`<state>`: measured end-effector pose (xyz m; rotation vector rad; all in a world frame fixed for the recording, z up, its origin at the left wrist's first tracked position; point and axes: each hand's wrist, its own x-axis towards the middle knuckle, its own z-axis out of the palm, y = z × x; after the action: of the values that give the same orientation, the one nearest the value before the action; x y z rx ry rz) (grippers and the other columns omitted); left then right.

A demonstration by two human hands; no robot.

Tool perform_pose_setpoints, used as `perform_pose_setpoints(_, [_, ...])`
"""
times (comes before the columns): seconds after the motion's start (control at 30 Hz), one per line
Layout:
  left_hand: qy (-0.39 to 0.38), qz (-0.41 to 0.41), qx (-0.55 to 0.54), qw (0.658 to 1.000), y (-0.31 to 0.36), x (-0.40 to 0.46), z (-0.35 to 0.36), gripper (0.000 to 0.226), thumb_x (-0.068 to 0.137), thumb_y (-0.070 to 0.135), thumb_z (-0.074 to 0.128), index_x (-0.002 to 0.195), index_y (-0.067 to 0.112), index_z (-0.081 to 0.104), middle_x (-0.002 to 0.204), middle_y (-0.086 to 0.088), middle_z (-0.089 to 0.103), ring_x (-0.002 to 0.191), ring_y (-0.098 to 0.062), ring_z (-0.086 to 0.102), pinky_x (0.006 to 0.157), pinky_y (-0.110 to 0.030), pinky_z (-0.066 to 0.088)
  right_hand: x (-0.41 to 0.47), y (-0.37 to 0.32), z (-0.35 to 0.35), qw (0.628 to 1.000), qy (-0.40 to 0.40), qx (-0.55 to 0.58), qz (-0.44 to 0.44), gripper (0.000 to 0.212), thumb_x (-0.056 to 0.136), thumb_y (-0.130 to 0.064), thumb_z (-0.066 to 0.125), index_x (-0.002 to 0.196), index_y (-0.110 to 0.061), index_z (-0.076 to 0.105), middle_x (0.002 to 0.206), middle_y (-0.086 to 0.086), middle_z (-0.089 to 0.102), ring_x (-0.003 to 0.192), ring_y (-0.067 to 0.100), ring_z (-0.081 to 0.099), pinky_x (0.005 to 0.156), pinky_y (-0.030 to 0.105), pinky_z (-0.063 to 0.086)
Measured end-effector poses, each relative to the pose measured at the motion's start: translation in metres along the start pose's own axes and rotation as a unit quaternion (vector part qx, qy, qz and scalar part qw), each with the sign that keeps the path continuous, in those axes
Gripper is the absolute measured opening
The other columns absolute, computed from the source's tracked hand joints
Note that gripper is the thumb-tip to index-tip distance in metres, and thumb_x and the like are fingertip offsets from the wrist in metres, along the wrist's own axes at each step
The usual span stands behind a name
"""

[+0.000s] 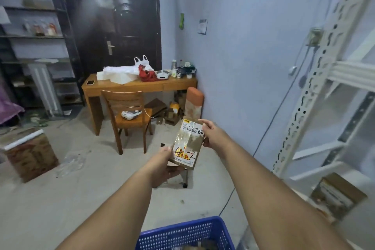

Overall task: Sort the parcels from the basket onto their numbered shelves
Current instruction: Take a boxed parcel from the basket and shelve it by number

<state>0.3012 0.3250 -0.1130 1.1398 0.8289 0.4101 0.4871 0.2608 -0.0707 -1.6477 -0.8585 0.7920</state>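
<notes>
Blue-walled room, concrete floor (pixel 85 189), wooden desk (pixel 129 85), both hands' (pixel 162 165) (pixel 211 134) grip holding parcel (pixel 187 144)

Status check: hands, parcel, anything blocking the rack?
Both hands, left and right, have a grip on one parcel, held up, label facing the camera. Blue basket below. White rack to the right, nothing in the way.

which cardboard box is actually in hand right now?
The small brown cardboard parcel with the white barcode label, held between the left hand and right hand. The taped brown box on the white shelf and the floor carton sit untouched.
</notes>
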Motion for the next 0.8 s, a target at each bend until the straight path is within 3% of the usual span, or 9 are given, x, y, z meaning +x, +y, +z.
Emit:
perform_pose_setpoints(0.13, [-0.050, -0.032, -0.001, 0.998, -0.012, 0.019, 0.066, 0.041, 0.101, 0.036, 0.033, 0.119, 0.011, 0.061, 0.107, -0.014, 0.071, 0.094, -0.030, 0.068, 0.075, -0.036, 0.053, -0.045, 0.006, -0.066, 0.997, 0.071, -0.032, -0.004, 0.027, 0.103, -0.026, 0.038, 0.125, -0.031, 0.054, 0.106, 0.000, 0.064, 0.088, 0.015, 0.059, 0.080, 0.034, 0.053])
perform_pose_setpoints(0.27, [-0.155, -0.070, -0.007, 0.985, -0.033, 0.020, 0.171, 0.043, 0.102, 0.039, 0.032, 0.116, 0.009, 0.060, 0.102, -0.014, 0.071, 0.095, -0.030, 0.067, 0.076, -0.038, 0.052, -0.117, 0.015, -0.158, 0.981, 0.174, -0.089, 0.000, 0.031, 0.101, -0.029, 0.042, 0.129, -0.032, 0.054, 0.113, 0.000, 0.060, 0.092, 0.016, 0.058, 0.074, 0.029, 0.052])
perform_pose_setpoints(0.43, [-0.271, -0.095, -0.004, 0.958, -0.060, -0.031, 0.300, 0.033, 0.100, 0.032, 0.037, 0.103, 0.014, 0.064, 0.097, -0.012, 0.067, 0.094, -0.028, 0.063, 0.090, -0.039, 0.048, -0.224, 0.034, -0.253, 0.943, 0.308, -0.120, 0.033, 0.028, 0.098, -0.031, 0.049, 0.123, -0.042, 0.057, 0.131, 0.000, 0.058, 0.113, 0.020, 0.059, 0.096, 0.042, 0.052])
perform_pose_setpoints(0.57, [-0.293, -0.122, -0.031, 0.948, -0.089, -0.063, 0.374, 0.030, 0.103, 0.028, 0.037, 0.111, 0.008, 0.057, 0.097, -0.016, 0.065, 0.091, -0.028, 0.061, 0.084, -0.038, 0.050, -0.295, 0.049, -0.296, 0.917, 0.379, -0.112, 0.044, 0.032, 0.099, -0.025, 0.049, 0.129, -0.034, 0.055, 0.129, 0.000, 0.056, 0.110, 0.019, 0.059, 0.091, 0.038, 0.054])
perform_pose_setpoints(0.7, [-0.284, -0.188, -0.040, 0.939, -0.118, -0.080, 0.423, 0.026, 0.100, 0.027, 0.043, 0.108, 0.006, 0.056, 0.102, -0.018, 0.066, 0.097, -0.032, 0.062, 0.099, -0.044, 0.045, -0.334, 0.073, -0.322, 0.897, 0.415, -0.139, 0.067, 0.033, 0.099, -0.023, 0.048, 0.130, -0.034, 0.055, 0.136, -0.001, 0.048, 0.119, 0.017, 0.053, 0.101, 0.040, 0.048])
perform_pose_setpoints(0.8, [-0.263, -0.198, -0.009, 0.944, -0.135, -0.089, 0.444, 0.016, 0.097, 0.014, 0.044, 0.096, 0.007, 0.059, 0.097, -0.015, 0.065, 0.096, -0.030, 0.061, 0.086, -0.034, 0.047, -0.348, 0.092, -0.333, 0.893, 0.417, -0.147, 0.088, 0.036, 0.100, -0.017, 0.047, 0.133, -0.030, 0.052, 0.131, -0.002, 0.045, 0.116, 0.017, 0.053, 0.101, 0.037, 0.048])
